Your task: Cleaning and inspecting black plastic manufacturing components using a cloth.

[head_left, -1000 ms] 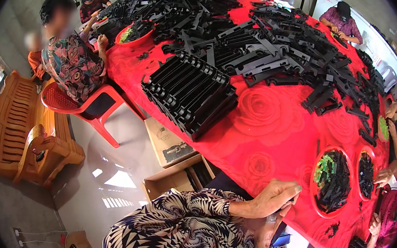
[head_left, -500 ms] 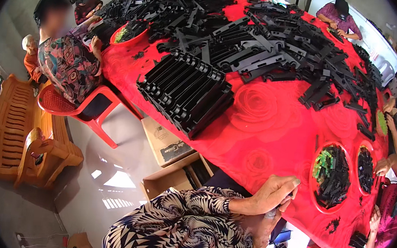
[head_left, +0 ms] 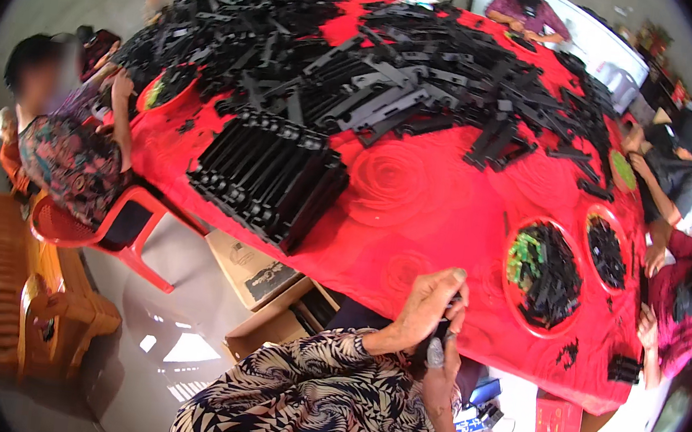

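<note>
My left hand (head_left: 423,310) is closed in front of me, thumb and fingers pinched together over the near edge of the table. Just below it, my right hand (head_left: 440,376) is closed too, with a greyish covering on one finger. Between the two sets of fingertips shows a small black piece (head_left: 453,301), mostly hidden by the fingers. Closest to my hands on the right is a red oval basin (head_left: 506,294) of short black pieces and green ones. Farther left stands a neat stack of long black plastic parts (head_left: 270,178).
A big loose heap of black parts (head_left: 392,94) covers the far side of the red tablecloth (head_left: 414,206). Another red basin (head_left: 624,279) lies to the right. People work around the table. Below its edge are cardboard boxes (head_left: 243,268), and a red chair (head_left: 137,236) stands left.
My view has shifted, so the table and the people appear farther left. Both hands stay together at the table edge, the fingers slightly rearranged around the small black piece.
</note>
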Demonstrator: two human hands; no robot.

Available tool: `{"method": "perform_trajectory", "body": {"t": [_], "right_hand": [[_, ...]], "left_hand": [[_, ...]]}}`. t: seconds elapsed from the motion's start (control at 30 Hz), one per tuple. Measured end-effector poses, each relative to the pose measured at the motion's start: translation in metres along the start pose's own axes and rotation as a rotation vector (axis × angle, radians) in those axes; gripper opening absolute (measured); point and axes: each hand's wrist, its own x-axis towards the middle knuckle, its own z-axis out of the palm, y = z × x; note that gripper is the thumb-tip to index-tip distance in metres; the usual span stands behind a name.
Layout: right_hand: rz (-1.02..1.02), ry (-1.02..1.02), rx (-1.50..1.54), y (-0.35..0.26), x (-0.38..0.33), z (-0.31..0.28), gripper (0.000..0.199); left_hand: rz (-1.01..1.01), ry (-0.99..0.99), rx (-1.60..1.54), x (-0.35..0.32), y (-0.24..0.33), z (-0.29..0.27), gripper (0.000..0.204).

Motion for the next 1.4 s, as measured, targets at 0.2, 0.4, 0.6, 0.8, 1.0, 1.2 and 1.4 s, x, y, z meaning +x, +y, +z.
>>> {"method": "perform_trajectory", "body": {"t": [0.2,0.4,0.6,0.8,1.0,1.2,1.4], "right_hand": [[0.139,-0.164,0.225,0.004,0.011,0.002,0.019],[0.239,-0.172,0.403,-0.004,0.013,0.006,0.019],[0.233,-0.233,0.316,-0.012,0.009,0.003,0.017],[0.056,-0.044,0.334,-0.002,0.006,0.016,0.039],[-0.022,-0.102,-0.032,-0.028,0.031,-0.006,0.031],[0.14,-0.22,0.2,-0.036,0.04,-0.027,0.05],[0.2,-0.282,0.693,-0.023,0.035,-0.024,0.051]], "left_hand": [[0.018,0.06,-0.04,0.01,0.001,-0.011,0.04],[0.025,0.109,-0.039,0.015,-0.001,-0.017,0.041],[0.033,0.182,-0.013,0.008,-0.006,-0.017,0.042],[0.085,0.161,0.067,0.008,0.0,-0.005,0.046],[0.076,0.16,0.009,0.035,0.026,-0.002,0.049],[0.076,0.202,-0.192,0.067,0.05,-0.049,0.047],[0.133,0.317,-0.175,0.058,0.051,-0.053,0.043]]}}
